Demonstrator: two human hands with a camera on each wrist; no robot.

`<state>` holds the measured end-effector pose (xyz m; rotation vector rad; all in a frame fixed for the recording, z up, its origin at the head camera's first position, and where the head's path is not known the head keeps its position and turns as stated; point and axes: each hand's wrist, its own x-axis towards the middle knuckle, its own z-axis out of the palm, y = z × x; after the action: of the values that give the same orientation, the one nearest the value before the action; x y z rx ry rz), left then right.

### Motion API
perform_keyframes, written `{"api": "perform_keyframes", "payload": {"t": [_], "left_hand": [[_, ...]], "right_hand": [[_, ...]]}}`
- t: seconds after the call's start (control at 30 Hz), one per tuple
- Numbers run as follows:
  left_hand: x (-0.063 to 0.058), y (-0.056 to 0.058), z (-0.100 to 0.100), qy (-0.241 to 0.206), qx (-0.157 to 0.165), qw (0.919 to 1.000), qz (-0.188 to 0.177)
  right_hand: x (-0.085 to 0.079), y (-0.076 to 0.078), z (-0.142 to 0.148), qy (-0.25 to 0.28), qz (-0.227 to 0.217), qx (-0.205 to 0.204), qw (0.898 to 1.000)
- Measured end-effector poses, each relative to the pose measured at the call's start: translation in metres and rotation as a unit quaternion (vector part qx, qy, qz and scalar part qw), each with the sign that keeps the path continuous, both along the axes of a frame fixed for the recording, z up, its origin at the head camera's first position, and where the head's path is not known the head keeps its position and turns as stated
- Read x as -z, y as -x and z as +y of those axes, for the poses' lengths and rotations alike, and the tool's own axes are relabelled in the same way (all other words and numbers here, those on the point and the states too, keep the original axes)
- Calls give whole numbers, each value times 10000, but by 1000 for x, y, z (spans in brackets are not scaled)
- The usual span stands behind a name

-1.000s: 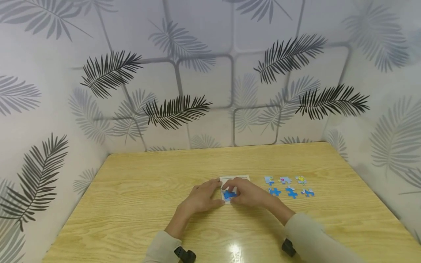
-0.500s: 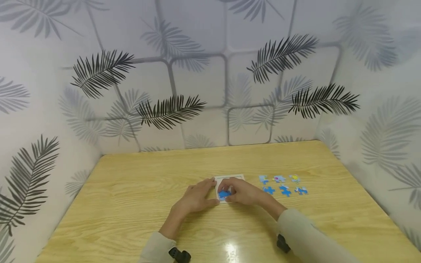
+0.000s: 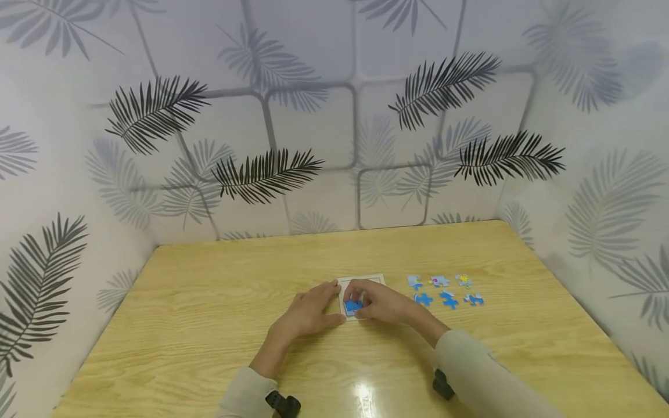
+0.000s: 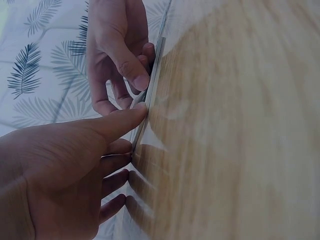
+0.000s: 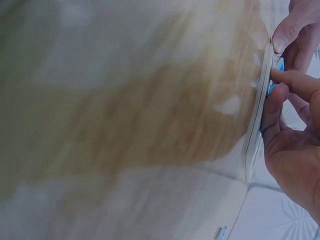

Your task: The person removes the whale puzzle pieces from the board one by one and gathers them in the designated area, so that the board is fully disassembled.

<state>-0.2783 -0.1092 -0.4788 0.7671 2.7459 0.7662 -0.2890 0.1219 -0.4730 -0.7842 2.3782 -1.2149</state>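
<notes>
A small square puzzle tray with a pale rim (image 3: pixel 374 277) lies flat on the table between both hands. My left hand (image 3: pixel 309 312) steadies its left side, with the fingers near the far corner and the thumb by the near one. In the left wrist view the left thumb (image 4: pixel 125 121) presses straight against the tray's edge. Over the tray, my right hand (image 3: pixel 380 302) bends thumb and fingers round a blue puzzle piece (image 3: pixel 353 306) in the near left part. A sliver of blue (image 5: pixel 272 89) shows there in the right wrist view. The fingers hide much of the tray's inside.
To the right of the tray, several loose puzzle pieces lie in two rows. The back row includes a yellow-flowered piece (image 3: pixel 463 280), the front row a blue piece (image 3: pixel 448 299). A wood-grain table (image 3: pixel 235 278) meets a leaf-patterned backdrop (image 3: pixel 308 203) behind.
The head view has shifted, so everything sits farther left. Under the right fingers, the blue piece has changed its angle slightly within the tray. The left hand keeps its place at the tray's side.
</notes>
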Motion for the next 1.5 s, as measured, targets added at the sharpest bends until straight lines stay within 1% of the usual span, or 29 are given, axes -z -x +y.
{"api": "perform_keyframes", "payload": {"t": [0.2,0.43,0.67,0.9,1.03,1.17,1.33,1.5], "left_hand": [[-1,0,1,-97,37,9999,12],[-3,-1,1,-33,10,10000,-41],[-5,-3,2,-88,46,9999,-140],[-3,-1,2,51,9,10000,19],[-6,-1,2,1,16,10000,-27],[-8,-2,1,-32,-15,10000,-77],[-6,-2,0,41,46,10000,-52],[-3,-1,0,-32,68,9999,-103]], "right_hand": [[2,2,1,17,-41,-87,10000],[3,2,2,26,-1,-186,9998],[3,3,2,64,-87,-110,9999],[2,3,-2,117,82,-222,9997],[2,2,-2,88,192,-169,9996],[3,2,-2,59,182,-117,9997],[3,-3,0,-51,188,-27,9998],[2,-5,1,-78,225,57,9997]]}}
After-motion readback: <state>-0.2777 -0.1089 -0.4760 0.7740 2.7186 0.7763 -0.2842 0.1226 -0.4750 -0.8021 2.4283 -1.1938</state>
